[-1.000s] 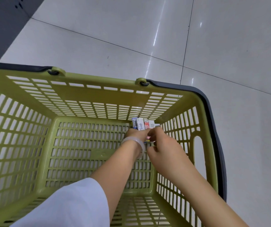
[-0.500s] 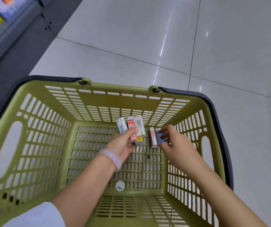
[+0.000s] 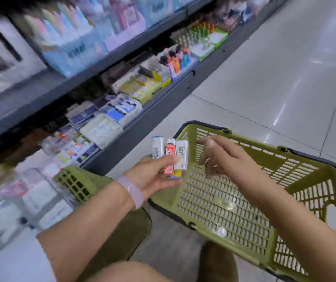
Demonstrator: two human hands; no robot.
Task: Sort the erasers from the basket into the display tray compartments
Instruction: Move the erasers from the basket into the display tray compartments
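My left hand (image 3: 153, 177) grips a fanned bunch of erasers (image 3: 170, 156) by their lower ends: a white one with a blue cap, a red one, a white one and a yellow one underneath. It holds them above the left corner of the green basket (image 3: 269, 159). My right hand (image 3: 223, 157) hovers over the basket just right of the erasers, fingers loosely curled, with nothing visible in it. The low shelf at left carries display trays (image 3: 75, 151) of boxed erasers, blurred by motion.
A small clear round disc (image 3: 221, 232) lies on the basket floor. A second green basket (image 3: 75, 183) shows under my left wrist. Shelves of stationery (image 3: 175, 60) run along the left, tiled floor (image 3: 275, 74) to the right. My knee (image 3: 218, 259) is below.
The view has swung left from the basket toward the shelf. My left hand has lifted the erasers out of the basket. The pink and blue erasers my right hand pinched are no longer visible in it.
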